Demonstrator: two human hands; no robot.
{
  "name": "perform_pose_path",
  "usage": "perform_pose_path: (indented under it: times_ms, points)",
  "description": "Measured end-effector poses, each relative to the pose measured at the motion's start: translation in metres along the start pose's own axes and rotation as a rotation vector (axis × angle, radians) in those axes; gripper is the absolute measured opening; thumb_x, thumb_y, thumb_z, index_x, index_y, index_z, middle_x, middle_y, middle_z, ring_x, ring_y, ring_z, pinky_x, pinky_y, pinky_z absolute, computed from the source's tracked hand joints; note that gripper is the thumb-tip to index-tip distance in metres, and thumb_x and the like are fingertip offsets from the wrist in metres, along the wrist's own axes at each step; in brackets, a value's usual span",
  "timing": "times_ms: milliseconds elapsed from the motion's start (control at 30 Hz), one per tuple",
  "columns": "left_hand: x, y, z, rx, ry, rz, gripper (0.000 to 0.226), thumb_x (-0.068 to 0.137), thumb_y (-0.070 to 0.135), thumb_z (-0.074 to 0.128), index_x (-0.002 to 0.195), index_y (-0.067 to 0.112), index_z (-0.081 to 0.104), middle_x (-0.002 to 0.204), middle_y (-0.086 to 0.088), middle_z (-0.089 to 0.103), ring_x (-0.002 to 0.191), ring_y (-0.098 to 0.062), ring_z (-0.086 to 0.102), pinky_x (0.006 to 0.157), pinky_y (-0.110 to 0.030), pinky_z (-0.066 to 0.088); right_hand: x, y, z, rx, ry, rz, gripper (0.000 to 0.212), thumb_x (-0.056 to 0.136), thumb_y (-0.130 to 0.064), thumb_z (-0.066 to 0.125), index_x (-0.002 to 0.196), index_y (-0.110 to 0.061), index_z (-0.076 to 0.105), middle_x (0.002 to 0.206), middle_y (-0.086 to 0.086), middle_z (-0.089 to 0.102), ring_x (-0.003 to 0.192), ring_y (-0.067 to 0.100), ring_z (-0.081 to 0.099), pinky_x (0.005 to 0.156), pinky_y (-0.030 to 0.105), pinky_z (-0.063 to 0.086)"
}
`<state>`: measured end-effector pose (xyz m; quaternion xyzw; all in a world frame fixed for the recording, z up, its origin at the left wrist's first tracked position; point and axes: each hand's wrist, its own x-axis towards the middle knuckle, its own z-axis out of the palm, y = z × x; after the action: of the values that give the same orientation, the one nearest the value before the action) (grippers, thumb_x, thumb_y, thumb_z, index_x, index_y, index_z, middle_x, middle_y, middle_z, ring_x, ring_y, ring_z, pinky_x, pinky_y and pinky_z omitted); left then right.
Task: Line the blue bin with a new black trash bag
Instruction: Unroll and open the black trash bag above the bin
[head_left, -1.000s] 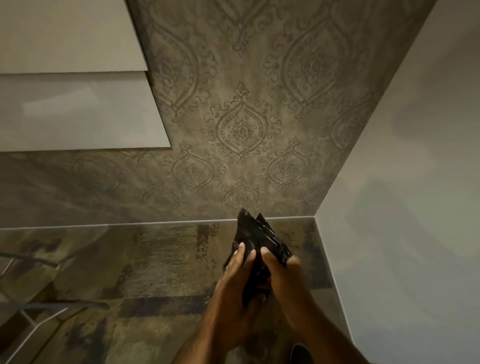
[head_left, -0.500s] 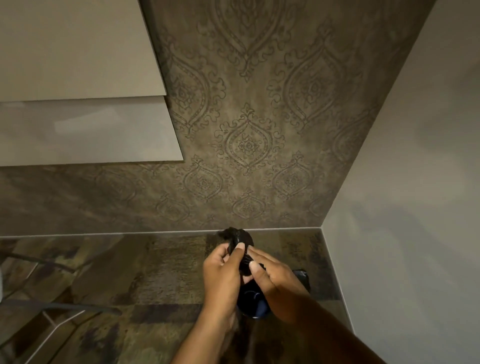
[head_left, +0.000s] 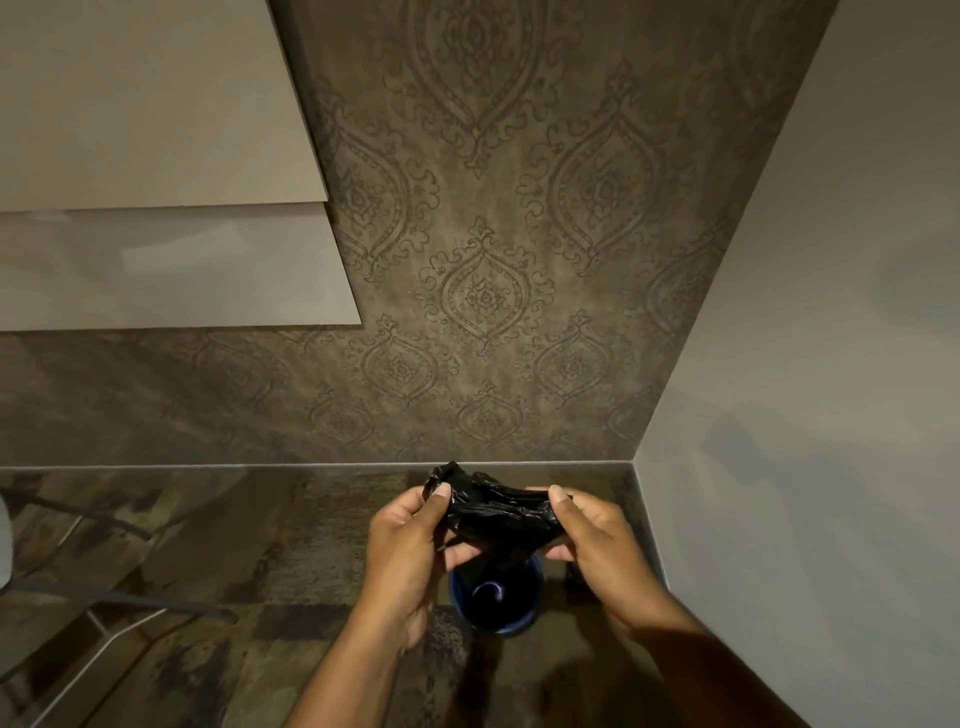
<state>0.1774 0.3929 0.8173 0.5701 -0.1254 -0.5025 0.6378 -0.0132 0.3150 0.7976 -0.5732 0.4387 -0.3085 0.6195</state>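
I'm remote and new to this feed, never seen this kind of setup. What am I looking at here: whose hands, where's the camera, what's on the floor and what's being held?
There is no machine: these are a person's two bare hands, seen from one wide-angle camera worn on their head, looking forward and down. The left hand and the right hand each pinch one end of a crumpled black trash bag, stretched between them and not yet opened. Directly below it on the dark tiled floor stands the blue bin, with no liner visible in it, near the corner where the patterned wall meets a plain wall. At the far left are thin metal bars; what they belong to I cannot tell.
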Motion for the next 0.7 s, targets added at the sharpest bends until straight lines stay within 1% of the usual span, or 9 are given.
perform_pose_path:
  times_ms: [67,133,267,367,500,533,600,633,700]
  points:
    - [-0.003,-0.001,-0.001,-0.001,-0.017,-0.002,0.025,0.108,0.014,0.06,0.116,-0.002,0.077,0.112,-0.025,0.082,0.103,-0.036,0.082,0.074,-0.045,0.069,0.0,0.005,-0.003,-0.081,0.023,-0.035,0.032,0.11,-0.033,0.048,0.109,-0.021,0.078,0.102,0.004,0.082,0.095,0.022,0.079,0.078,0.05,0.065]
    - [-0.006,0.0,-0.004,0.004,-0.016,-0.001,0.025,0.108,0.014,0.06,0.116,-0.001,0.078,0.112,-0.025,0.082,0.101,-0.036,0.083,0.074,-0.044,0.069,0.005,0.008,-0.009,-0.066,0.122,-0.023,0.03,0.109,-0.034,0.05,0.107,-0.021,0.077,0.1,0.006,0.082,0.085,0.025,0.08,0.073,0.055,0.066]
    - [-0.01,0.005,-0.014,-0.026,-0.002,-0.01,0.023,0.105,0.009,0.059,0.114,-0.002,0.077,0.105,-0.023,0.083,0.091,-0.031,0.084,0.07,-0.041,0.067,0.035,0.015,-0.038,0.275,0.374,0.252,0.034,0.109,-0.036,0.052,0.122,-0.01,0.069,0.109,0.017,0.079,0.089,0.034,0.08,0.061,0.043,0.066]
    - [-0.013,0.007,-0.02,-0.026,0.009,0.011,0.024,0.101,0.007,0.058,0.101,0.003,0.082,0.097,-0.022,0.083,0.081,-0.027,0.082,0.065,-0.04,0.066,0.062,0.023,-0.06,0.418,0.492,0.347,0.032,0.108,-0.029,0.055,0.122,-0.002,0.064,0.109,0.023,0.077,0.095,0.043,0.077,0.055,0.039,0.065]
    - [-0.014,0.01,-0.02,0.007,0.015,0.045,0.028,0.101,0.01,0.058,0.093,0.009,0.085,0.099,-0.021,0.083,0.083,-0.026,0.082,0.07,-0.04,0.067,0.081,0.031,-0.071,0.389,0.526,0.362,0.012,0.107,-0.018,0.057,0.108,-0.007,0.062,0.114,0.021,0.073,0.088,0.03,0.075,0.054,0.036,0.065]
    - [-0.013,0.011,-0.02,0.012,0.015,0.049,0.029,0.102,0.01,0.058,0.092,0.009,0.085,0.099,-0.021,0.084,0.083,-0.026,0.082,0.069,-0.04,0.067,0.082,0.03,-0.071,0.361,0.512,0.354,0.009,0.106,-0.016,0.057,0.112,-0.011,0.062,0.12,0.02,0.07,0.088,0.025,0.072,0.057,0.035,0.065]
    - [-0.011,0.012,-0.018,0.014,0.019,0.049,0.027,0.101,0.01,0.059,0.094,0.007,0.085,0.1,-0.023,0.083,0.083,-0.027,0.082,0.067,-0.04,0.067,0.079,0.028,-0.068,0.081,0.478,0.306,0.036,0.104,-0.019,0.061,0.139,-0.014,0.056,0.137,0.016,0.063,0.094,0.017,0.067,0.073,0.035,0.064]
    - [-0.011,0.013,-0.017,0.012,0.02,0.049,0.026,0.101,0.01,0.059,0.096,0.006,0.084,0.101,-0.024,0.083,0.084,-0.028,0.082,0.069,-0.041,0.067,0.075,0.024,-0.065,-0.149,0.452,0.253,0.053,0.102,-0.024,0.064,0.152,-0.016,0.047,0.147,0.014,0.057,0.106,0.021,0.066,0.087,0.037,0.061]
    - [-0.009,0.013,-0.013,0.019,0.034,0.047,0.025,0.102,0.01,0.058,0.099,0.003,0.083,0.102,-0.024,0.083,0.086,-0.029,0.081,0.075,-0.044,0.067,0.057,0.008,-0.05,-0.461,0.39,0.052,0.068,0.099,-0.037,0.067,0.159,-0.022,0.04,0.158,0.004,0.048,0.136,0.025,0.054,0.109,0.04,0.047]
